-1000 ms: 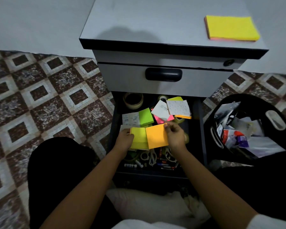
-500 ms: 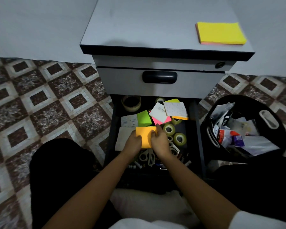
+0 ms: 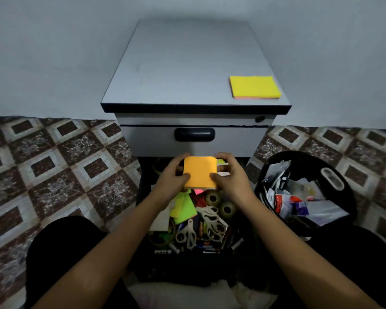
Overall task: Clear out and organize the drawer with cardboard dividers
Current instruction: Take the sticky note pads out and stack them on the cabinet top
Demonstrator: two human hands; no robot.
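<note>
Now orange sticky-note pad (image 3: pixel 200 171) was raised above back end of open drawer (image 3: pixel 141 192). One second earlier it was held low over drawer beside yellow-green pad, then the two were stacked. Left hand (image 3: pixel 173 178) and right hand (image 3: pixel 231 177) gripped stack, fingers curled round its edges, thumbs on top. Scissors (image 3: pixel 212 219) and tape rolls (image 3: pixel 226 208) remained inside drawer. Stack was probably bound for yellow pad (image 3: pixel 254 86) on cabinet top above drawer. Clearing was far from done.

An orange sticky-note pad (image 3: pixel 200 171) is held by its side edges between the left hand (image 3: pixel 172 182) and the right hand (image 3: pixel 231 180) above the open drawer (image 3: pixel 140 197) (scissors (image 3: pixel 212 219), tape rolls (image 3: pixel 226 208) and neon notes (image 3: pixel 184 208) are jumbled inside). A yellow pad (image 3: pixel 254 86) is seen on the cabinet top (image 3: pixel 187 74), and a littered black bin (image 3: pixel 303 155) beside the drawer.
</note>
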